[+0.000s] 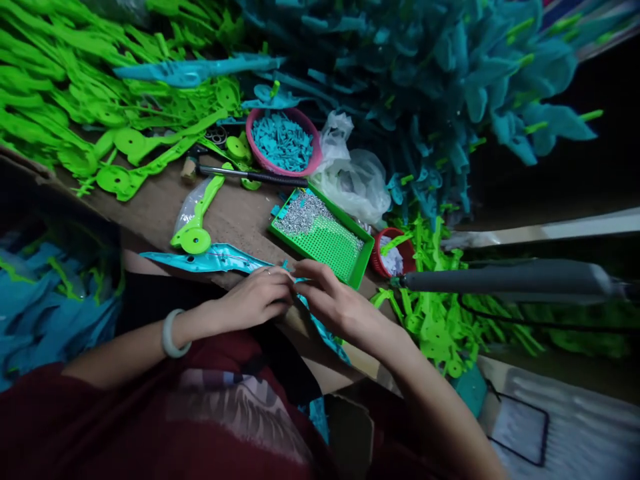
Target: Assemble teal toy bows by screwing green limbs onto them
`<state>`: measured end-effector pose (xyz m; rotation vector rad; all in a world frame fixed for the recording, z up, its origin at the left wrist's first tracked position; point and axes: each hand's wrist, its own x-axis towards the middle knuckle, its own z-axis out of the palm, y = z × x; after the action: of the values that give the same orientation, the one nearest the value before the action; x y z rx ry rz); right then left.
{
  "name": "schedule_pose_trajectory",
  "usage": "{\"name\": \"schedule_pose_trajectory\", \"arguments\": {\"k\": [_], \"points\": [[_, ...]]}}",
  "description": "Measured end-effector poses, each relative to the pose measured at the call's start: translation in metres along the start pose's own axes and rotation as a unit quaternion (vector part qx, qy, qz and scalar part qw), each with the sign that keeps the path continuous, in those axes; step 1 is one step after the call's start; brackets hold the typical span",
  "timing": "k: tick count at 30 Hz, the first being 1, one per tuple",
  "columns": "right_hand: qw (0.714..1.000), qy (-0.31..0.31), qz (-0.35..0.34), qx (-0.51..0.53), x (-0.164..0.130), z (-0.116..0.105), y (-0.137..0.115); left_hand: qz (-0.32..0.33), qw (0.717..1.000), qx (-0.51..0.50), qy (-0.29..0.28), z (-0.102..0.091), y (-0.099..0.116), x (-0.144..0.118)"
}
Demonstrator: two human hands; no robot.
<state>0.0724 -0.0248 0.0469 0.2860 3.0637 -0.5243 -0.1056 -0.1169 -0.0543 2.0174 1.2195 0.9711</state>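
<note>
**Two hands meet over a teal plastic strip at the bench edge**

The brown worktable [235, 217] is crowded and the room around it is dim. Heaps of green plastic parts [75, 87] fill the 10 o'clock corner; teal parts [440, 87] pile up from 12 to 2 o'clock. A pink bowl [284, 141] of small teal pieces sits near the middle, beside a crumpled clear bag [350, 177]. A green tray [325, 235] holding tiny silver pieces lies just beyond the hands, with a small red basket [395, 257] at its 3 o'clock.

The teal strip [215, 259] is long, thin and glossy, lying along the near table edge. The left hand [257, 297] and right hand [333, 300] pinch it together where their fingertips meet, fingers curled close.
</note>
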Motion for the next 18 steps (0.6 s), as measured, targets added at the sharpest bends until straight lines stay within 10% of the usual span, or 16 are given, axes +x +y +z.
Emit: {"name": "schedule_pose_trajectory", "arguments": {"k": [10,18], "points": [[0.978,0.071,0.092,-0.175,-0.006,0.041,0.014,0.002,0.975,0.187,0.118,0.023,0.014,-0.014],[0.918,0.270,0.229,0.178,-0.002,0.079,0.015,-0.015,0.963,0.256,0.080,0.013,0.023,-0.018]]}}
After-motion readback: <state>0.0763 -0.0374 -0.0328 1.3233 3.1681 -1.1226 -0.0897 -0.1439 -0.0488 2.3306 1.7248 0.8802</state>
